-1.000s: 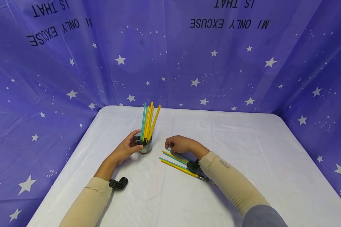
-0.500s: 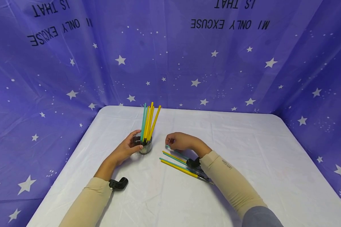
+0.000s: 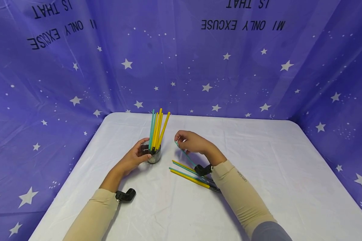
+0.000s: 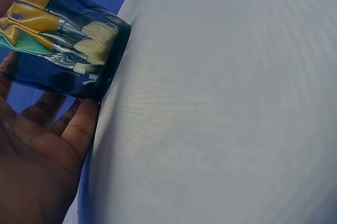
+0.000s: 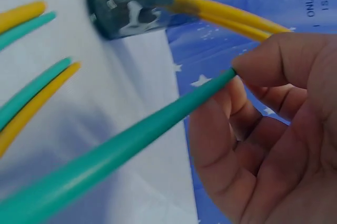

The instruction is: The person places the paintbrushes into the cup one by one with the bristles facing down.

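Note:
A dark, see-through glass (image 3: 155, 159) stands on the white cloth, and my left hand (image 3: 132, 160) holds it, thumb on the near side and fingers round the far side. Several yellow and teal paintbrushes (image 3: 159, 129) lean in it, handles up; their pale bristles (image 4: 97, 47) show through the glass in the left wrist view. To the right of the glass, my right hand (image 3: 194, 142) pinches one teal paintbrush (image 5: 126, 150) by its handle tip, between thumb and fingers. That brush slants down toward the wrist, and its bristle end is hidden in the head view.
Several yellow and teal paintbrushes (image 3: 190, 179) lie on the table below my right hand, handle tips pointing left; their bristle ends are hidden by the right forearm. A purple star-patterned cloth (image 3: 206, 73) hangs behind and at both sides of the white-covered table (image 3: 157, 214).
My right hand has risen away from the table with the teal paintbrush, which now slants up from the loose brushes. The left hand and the glass have stayed in place.

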Demonstrator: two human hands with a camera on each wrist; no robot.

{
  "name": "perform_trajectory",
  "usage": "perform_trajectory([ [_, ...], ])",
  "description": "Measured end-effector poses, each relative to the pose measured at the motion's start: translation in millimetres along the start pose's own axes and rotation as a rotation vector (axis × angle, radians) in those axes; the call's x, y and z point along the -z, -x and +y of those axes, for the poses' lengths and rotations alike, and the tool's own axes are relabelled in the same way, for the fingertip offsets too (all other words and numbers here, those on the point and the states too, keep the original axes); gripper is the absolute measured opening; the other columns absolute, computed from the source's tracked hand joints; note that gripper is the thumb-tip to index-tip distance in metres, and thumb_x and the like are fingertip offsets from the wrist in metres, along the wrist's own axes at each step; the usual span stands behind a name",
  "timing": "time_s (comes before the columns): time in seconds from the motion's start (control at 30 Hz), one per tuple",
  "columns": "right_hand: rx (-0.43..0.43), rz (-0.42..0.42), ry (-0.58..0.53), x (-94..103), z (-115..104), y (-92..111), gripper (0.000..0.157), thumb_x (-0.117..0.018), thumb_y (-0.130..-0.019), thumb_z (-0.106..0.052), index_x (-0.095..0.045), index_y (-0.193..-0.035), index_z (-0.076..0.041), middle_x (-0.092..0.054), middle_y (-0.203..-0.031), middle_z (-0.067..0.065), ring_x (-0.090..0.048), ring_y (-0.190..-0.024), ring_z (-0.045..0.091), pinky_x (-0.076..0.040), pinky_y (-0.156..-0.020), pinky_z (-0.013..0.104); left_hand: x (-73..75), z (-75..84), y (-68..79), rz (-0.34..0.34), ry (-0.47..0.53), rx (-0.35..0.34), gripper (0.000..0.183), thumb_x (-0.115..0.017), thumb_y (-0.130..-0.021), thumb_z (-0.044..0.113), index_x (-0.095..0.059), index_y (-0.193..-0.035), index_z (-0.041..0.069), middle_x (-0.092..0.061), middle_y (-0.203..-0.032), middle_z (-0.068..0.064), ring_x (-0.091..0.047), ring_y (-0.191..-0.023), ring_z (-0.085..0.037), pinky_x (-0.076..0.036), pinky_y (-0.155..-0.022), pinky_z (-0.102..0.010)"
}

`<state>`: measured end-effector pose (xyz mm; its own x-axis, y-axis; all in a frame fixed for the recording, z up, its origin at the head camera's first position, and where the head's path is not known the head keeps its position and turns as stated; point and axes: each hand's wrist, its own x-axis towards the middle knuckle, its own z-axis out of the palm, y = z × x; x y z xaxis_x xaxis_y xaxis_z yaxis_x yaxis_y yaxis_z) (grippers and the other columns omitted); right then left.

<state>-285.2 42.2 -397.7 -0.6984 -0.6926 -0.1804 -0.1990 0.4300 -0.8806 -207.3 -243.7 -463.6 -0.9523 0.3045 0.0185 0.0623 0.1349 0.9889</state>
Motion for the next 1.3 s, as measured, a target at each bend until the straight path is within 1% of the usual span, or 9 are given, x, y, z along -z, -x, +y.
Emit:
perform_trajectory([
  [0.17, 0.039, 0.102, -0.099, 2.0, -6.8, -0.6, 0.014, -0.051, -0.098, -0.006, -0.052, -0.112, -0.004, -0.052, -0.093, 0.010, -0.053, -0.075, 0.026, -0.052, -0.069, 0.053, 0.2, -0.2, -0.3, 0.006, -0.001, 0.005, 0.075, -0.063, -0.095, 0.004, -0.021, -0.156, 0.011, -0.040, -0.143, -0.030, -0.044, -0.129, -0.038, -0.045, -0.092, -0.024],
  [0.23, 0.063, 0.149, -0.148, 1.8, -9.4, -1.3, 0.015, -0.051, -0.098, -0.005, -0.051, -0.113, -0.004, -0.052, -0.094, 0.010, -0.055, -0.077, 0.028, -0.053, -0.071, 0.053, 0.1, 0.2, -0.2, 0.008, -0.001, 0.006, 0.075, -0.063, -0.095, 0.004, -0.021, -0.156, 0.011, -0.041, -0.143, -0.030, -0.044, -0.128, -0.038, -0.045, -0.092, -0.024],
  [0.33, 0.109, 0.228, -0.251, 0.1, -12.8, -2.5, 0.018, -0.051, -0.096, -0.001, -0.049, -0.114, -0.001, -0.051, -0.095, 0.010, -0.055, -0.078, 0.025, -0.055, -0.070, 0.051, 0.0, 0.8, -0.1, 0.011, -0.003, 0.005, 0.075, -0.064, -0.095, 0.004, -0.021, -0.156, 0.011, -0.041, -0.143, -0.030, -0.045, -0.128, -0.037, -0.045, -0.092, -0.024],
  [0.47, 0.188, 0.355, -0.399, -2.8, -16.3, -4.2, 0.020, -0.051, -0.093, 0.004, -0.048, -0.111, -0.002, -0.050, -0.093, 0.008, -0.056, -0.078, 0.020, -0.056, -0.064, 0.039, 0.2, 1.1, -0.1, 0.006, -0.001, 0.000, 0.075, -0.063, -0.095, 0.003, -0.021, -0.156, 0.011, -0.041, -0.142, -0.030, -0.045, -0.128, -0.038, -0.045, -0.092, -0.024],
  [0.67, 0.281, 0.510, -0.517, -2.9, -23.5, -4.8, 0.021, -0.051, -0.091, 0.006, -0.048, -0.109, -0.005, -0.052, -0.095, 0.009, -0.058, -0.080, 0.019, -0.057, -0.065, 0.034, 0.4, 0.7, 0.0, 0.006, -0.001, -0.004, 0.075, -0.063, -0.095, 0.003, -0.021, -0.156, 0.010, -0.041, -0.143, -0.031, -0.044, -0.129, -0.038, -0.045, -0.093, -0.024],
  [0.83, 0.317, 0.595, -0.615, -0.6, -29.3, -4.8, 0.021, -0.052, -0.093, 0.006, -0.048, -0.106, -0.009, -0.052, -0.095, 0.010, -0.059, -0.080, 0.019, -0.057, -0.065, 0.033, 0.3, 0.2, -0.1, 0.008, -0.002, -0.005, 0.075, -0.063, -0.095, 0.003, -0.021, -0.156, 0.010, -0.041, -0.142, -0.030, -0.045, -0.128, -0.038, -0.045, -0.092, -0.024],
  [1.03, 0.408, 0.686, -0.666, 1.5, -38.0, -4.4, 0.020, -0.053, -0.095, 0.004, -0.046, -0.106, -0.011, -0.051, -0.096, 0.008, -0.059, -0.083, 0.018, -0.058, -0.067, 0.034, 0.5, -0.4, -0.1, 0.008, -0.011, -0.005, 0.075, -0.064, -0.095, 0.004, -0.021, -0.156, 0.011, -0.042, -0.141, -0.030, -0.046, -0.127, -0.038, -0.045, -0.092, -0.024],
  [1.2, 0.465, 0.721, -0.694, 0.5, -41.3, -7.6, 0.020, -0.053, -0.097, 0.003, -0.046, -0.107, -0.011, -0.051, -0.096, 0.008, -0.059, -0.083, 0.017, -0.058, -0.068, 0.034, 0.6, -0.8, 0.1, 0.008, -0.006, -0.004, 0.075, -0.063, -0.095, 0.004, -0.021, -0.156, 0.011, -0.041, -0.142, -0.030, -0.045, -0.128, -0.038, -0.045, -0.092, -0.023],
  [1.3, 0.473, 0.719, -0.678, -2.9, -41.9, -11.3, 0.020, -0.053, -0.096, 0.004, -0.046, -0.108, -0.011, -0.051, -0.096, 0.009, -0.060, -0.083, 0.016, -0.058, -0.069, 0.033, 0.5, -0.9, 0.5, 0.008, -0.005, -0.003, 0.075, -0.063, -0.095, 0.004, -0.020, -0.156, 0.011, -0.041, -0.143, -0.030, -0.045, -0.128, -0.038, -0.045, -0.092, -0.023],
])
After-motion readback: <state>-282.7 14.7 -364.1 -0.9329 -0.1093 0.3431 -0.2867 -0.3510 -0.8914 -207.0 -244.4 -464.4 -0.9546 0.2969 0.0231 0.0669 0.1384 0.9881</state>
